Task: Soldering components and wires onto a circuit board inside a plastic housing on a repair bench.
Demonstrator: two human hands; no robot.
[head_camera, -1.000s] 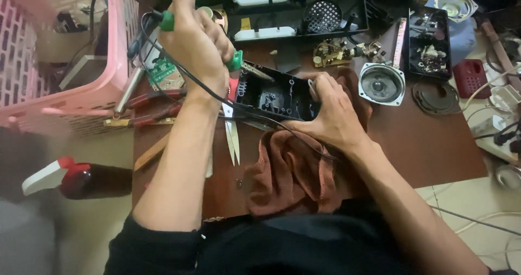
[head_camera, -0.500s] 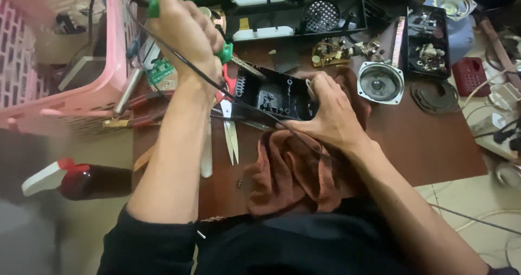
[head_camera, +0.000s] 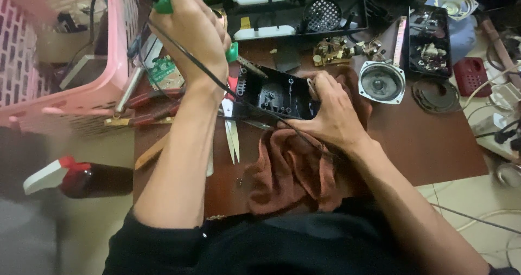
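Observation:
My left hand (head_camera: 196, 33) grips a green-handled soldering iron (head_camera: 233, 53) whose metal tip points down-right at the upper left corner of a black plastic casing (head_camera: 277, 93). A black cord (head_camera: 228, 90) runs from the iron across my forearm and over the casing. My right hand (head_camera: 331, 112) holds the casing's right edge, steadying it on a brown cloth (head_camera: 296, 172) draped over the front of the brown table (head_camera: 434, 145).
A pink basket (head_camera: 70, 80) stands at the left. Scissors (head_camera: 230, 131) and red-handled tools (head_camera: 146, 109) lie beside the casing. A round speaker (head_camera: 381, 82), a circuit board (head_camera: 339, 50), black trays (head_camera: 434, 42) of parts and a red-capped bottle (head_camera: 81, 178) surround the work.
My left hand with the soldering iron has lifted slightly up and away from me, its tip staying near the casing. The right hand has kept its hold on the casing.

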